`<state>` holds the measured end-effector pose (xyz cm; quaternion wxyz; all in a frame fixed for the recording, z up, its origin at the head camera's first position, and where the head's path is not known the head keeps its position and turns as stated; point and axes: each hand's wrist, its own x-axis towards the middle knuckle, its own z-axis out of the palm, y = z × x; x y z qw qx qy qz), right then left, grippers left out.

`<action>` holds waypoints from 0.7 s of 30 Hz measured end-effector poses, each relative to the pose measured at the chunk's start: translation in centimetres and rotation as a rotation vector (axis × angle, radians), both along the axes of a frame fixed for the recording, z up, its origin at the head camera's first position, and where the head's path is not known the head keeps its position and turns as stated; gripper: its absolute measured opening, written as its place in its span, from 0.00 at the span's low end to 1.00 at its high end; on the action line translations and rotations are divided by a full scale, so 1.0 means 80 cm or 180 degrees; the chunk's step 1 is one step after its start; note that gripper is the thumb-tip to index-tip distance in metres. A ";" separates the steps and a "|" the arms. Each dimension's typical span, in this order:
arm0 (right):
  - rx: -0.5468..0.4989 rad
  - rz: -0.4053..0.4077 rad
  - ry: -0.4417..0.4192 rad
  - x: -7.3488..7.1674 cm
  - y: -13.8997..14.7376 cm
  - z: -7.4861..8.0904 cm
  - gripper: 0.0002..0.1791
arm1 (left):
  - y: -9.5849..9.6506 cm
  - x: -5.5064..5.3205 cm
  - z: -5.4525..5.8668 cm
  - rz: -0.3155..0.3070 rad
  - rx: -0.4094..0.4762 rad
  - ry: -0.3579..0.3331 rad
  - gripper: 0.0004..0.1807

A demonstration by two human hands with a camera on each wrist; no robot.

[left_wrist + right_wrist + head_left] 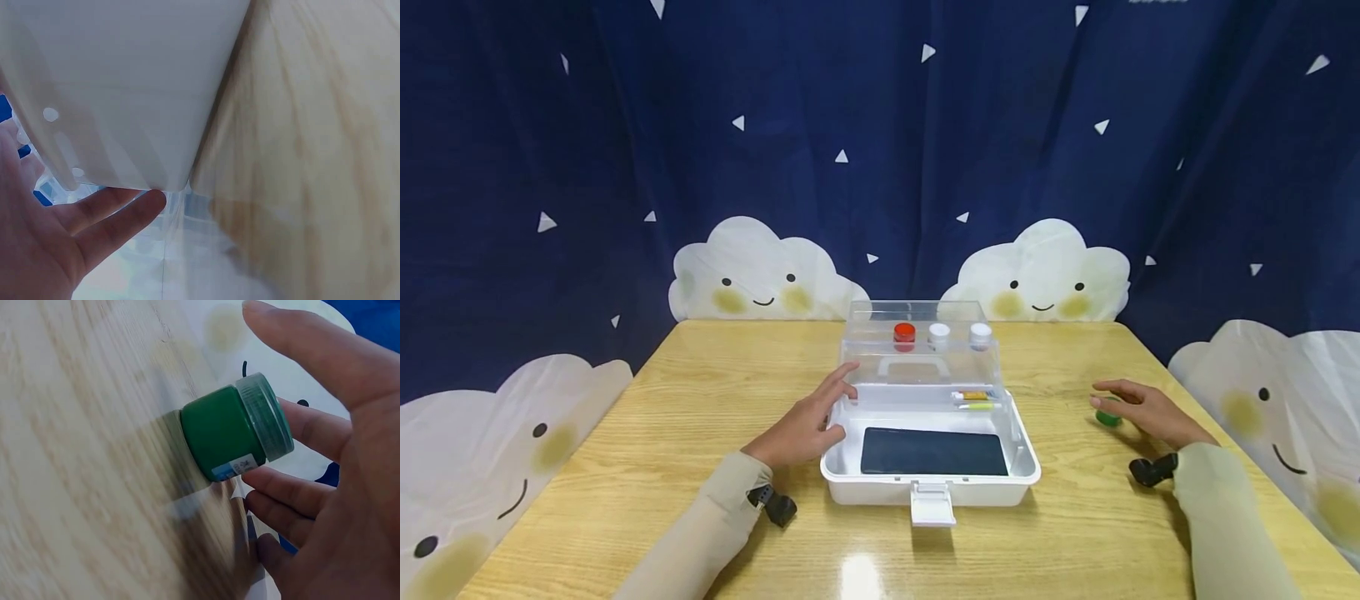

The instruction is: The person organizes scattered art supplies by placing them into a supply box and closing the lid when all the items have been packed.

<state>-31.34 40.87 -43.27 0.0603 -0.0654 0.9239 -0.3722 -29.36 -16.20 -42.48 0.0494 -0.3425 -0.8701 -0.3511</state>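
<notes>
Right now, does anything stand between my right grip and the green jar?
Nothing visible does. In the right wrist view, your right grip is spread close around the green jar, with no other object between them.

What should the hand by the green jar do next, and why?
I'd say the right hand should gently close on the green jar: the jar stands on the table, and the hand is spread open about it, not gripping it.
</notes>
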 end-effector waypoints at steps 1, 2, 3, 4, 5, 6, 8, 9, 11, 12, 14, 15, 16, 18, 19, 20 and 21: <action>-0.0019 0.0002 -0.0017 0.000 0.000 0.000 0.39 | 0.000 0.000 0.000 -0.0005 -0.0002 0.0006 0.24; -0.0035 0.0007 -0.0034 0.000 0.001 -0.001 0.39 | 0.000 0.000 0.000 -0.0006 -0.0008 0.0005 0.24; -0.0048 0.0009 -0.0048 0.000 0.001 -0.002 0.38 | 0.000 -0.001 0.000 -0.0016 -0.0010 0.0017 0.24; -0.0064 0.0030 -0.0059 0.000 0.001 -0.002 0.38 | 0.000 -0.001 0.001 -0.0022 -0.0010 0.0024 0.24; -0.0083 0.0048 -0.0066 0.000 0.002 -0.003 0.38 | 0.000 -0.001 0.001 -0.0028 -0.0011 0.0028 0.24; -0.0095 0.0072 -0.0067 0.000 0.002 -0.003 0.37 | 0.001 -0.001 0.002 -0.0030 -0.0014 0.0046 0.24; -0.0104 0.0104 -0.0050 -0.002 0.002 -0.004 0.36 | 0.000 0.000 0.003 -0.0021 -0.0006 0.0052 0.24; -0.0103 0.0116 -0.0040 -0.002 0.002 -0.004 0.36 | 0.000 -0.001 0.003 -0.0018 0.0001 0.0053 0.24; -0.0105 0.0148 -0.0027 -0.002 0.002 -0.004 0.35 | 0.000 -0.001 0.004 -0.0016 0.0001 0.0044 0.24; -0.0094 0.0163 -0.0022 -0.002 0.002 -0.004 0.34 | 0.000 -0.001 0.003 -0.0012 -0.0005 0.0038 0.24; -0.0097 0.0178 -0.0019 -0.001 0.002 -0.004 0.33 | 0.000 -0.001 0.003 -0.0001 -0.0011 0.0011 0.24; -0.0105 0.0187 -0.0015 -0.001 0.002 -0.004 0.33 | 0.000 -0.001 0.003 0.0002 -0.0013 0.0007 0.24; -0.0120 0.0204 -0.0005 0.000 0.002 -0.004 0.33 | 0.000 -0.001 0.003 0.0007 -0.0012 0.0001 0.24; -0.0132 0.0211 0.0007 0.001 0.003 -0.005 0.33 | 0.000 -0.001 0.003 0.0019 -0.0016 -0.0012 0.25; -0.0136 0.0211 0.0006 0.001 0.003 -0.006 0.33 | 0.001 0.000 0.002 0.0016 -0.0013 -0.0021 0.25; -0.0128 0.0212 0.0008 0.002 0.004 -0.006 0.33 | 0.001 0.000 0.002 0.0008 -0.0008 -0.0027 0.24; -0.0113 0.0209 0.0015 0.002 0.005 -0.007 0.33 | 0.001 0.000 0.002 0.0002 -0.0014 -0.0028 0.24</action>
